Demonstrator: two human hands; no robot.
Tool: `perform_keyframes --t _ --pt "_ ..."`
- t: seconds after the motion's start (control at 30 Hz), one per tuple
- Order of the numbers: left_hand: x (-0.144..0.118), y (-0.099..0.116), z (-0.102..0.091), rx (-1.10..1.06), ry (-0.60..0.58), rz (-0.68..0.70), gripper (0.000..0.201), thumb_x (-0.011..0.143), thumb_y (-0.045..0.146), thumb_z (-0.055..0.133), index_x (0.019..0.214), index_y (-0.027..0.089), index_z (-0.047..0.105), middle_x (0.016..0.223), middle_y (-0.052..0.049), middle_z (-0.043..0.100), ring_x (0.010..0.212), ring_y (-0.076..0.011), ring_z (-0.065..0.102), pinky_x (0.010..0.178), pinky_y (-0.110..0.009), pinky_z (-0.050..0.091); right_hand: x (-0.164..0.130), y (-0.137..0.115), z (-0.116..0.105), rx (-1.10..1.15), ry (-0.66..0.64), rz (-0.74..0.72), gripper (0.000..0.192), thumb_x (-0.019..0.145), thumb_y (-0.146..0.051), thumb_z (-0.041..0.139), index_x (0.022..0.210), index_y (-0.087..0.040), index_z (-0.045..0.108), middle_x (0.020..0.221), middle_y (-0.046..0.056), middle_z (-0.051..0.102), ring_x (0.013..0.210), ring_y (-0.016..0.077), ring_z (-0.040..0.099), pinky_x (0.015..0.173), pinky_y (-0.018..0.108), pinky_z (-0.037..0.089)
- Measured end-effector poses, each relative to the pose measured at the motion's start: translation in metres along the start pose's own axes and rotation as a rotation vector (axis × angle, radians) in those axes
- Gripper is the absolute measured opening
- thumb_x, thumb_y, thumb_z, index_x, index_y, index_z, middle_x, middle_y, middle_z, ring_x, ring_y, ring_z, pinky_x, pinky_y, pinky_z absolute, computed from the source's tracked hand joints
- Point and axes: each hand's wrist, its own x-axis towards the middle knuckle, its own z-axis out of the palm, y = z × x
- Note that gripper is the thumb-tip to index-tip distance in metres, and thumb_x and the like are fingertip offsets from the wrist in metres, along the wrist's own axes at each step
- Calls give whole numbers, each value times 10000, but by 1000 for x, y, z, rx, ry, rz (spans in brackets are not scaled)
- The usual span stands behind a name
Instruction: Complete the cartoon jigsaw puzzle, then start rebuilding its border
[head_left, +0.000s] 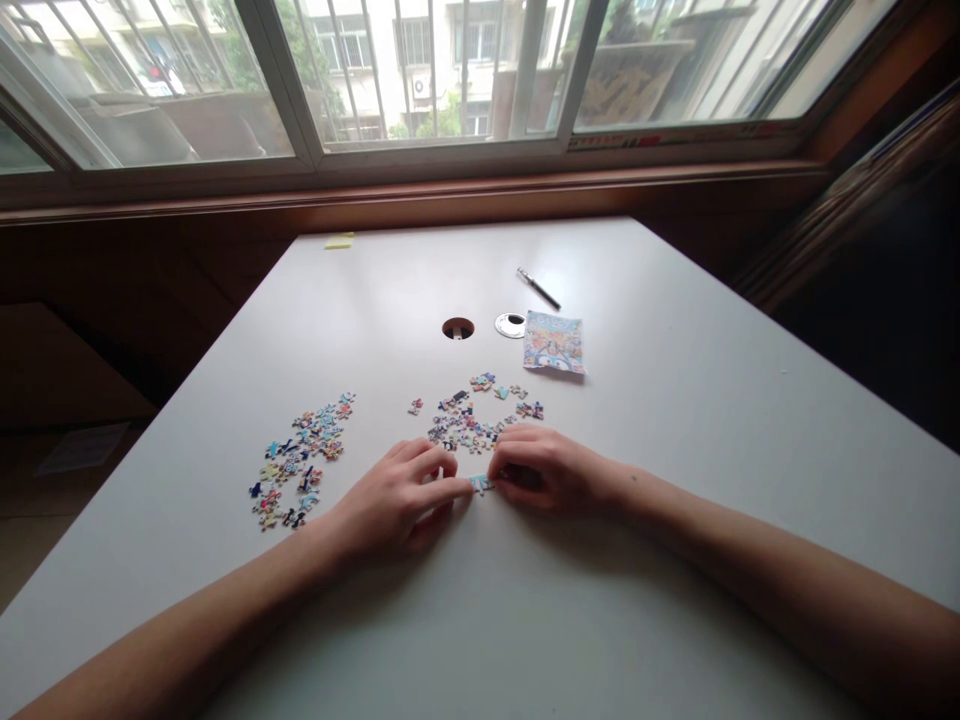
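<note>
Frankly, much of the fine detail escapes you here: the puzzle piece (480,484) between your hands is tiny, mostly pale blue, and its outline is too small to make out; whether it is one piece or two joined you cannot tell. Your forearms run out of the picture at the bottom corners. Your right hand (541,468) curls over so that its fingertips hide the right edge of the piece, and the nearest bits of the middle pile (471,418) vanish behind its knuckles.

The piece lies flat on the white counter (675,420), right between your two hands. Your left hand (396,500) rests palm down, fingers bent, with the forefinger stretched out and its tip touching the left edge of the piece. Your right hand pinches or presses the piece from the other side with thumb and fingertips; which of the two is hard to tell.

Just beyond the hands sits the middle pile of loose pieces. A second pile (298,462) lies to the left, near your left hand but apart from it. Farther off are the picture card (554,342), a pen (538,288), a round cable hole (457,328) and its white cap (510,325).
</note>
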Motion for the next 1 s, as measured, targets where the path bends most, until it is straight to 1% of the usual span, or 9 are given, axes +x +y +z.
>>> perform_keyframes --t 0.37,1.0 --pt "0 1 -1 4 6 -1 293 918 148 522 1172 232 641 1010 -83 599 896 -198 509 845 -365 455 1 0 1 -49 -37 -12 98 856 -123 536 802 -196 575 696 2 538 673 141 470 700 276 417" --pt "1 1 0 10 18 4 281 919 152 522 1162 231 640 1002 -83 601 899 -199 514 848 -361 458 2 0 0 -61 -17 -21 122 860 -126 530 805 -189 619 687 13 559 672 142 483 699 277 429"
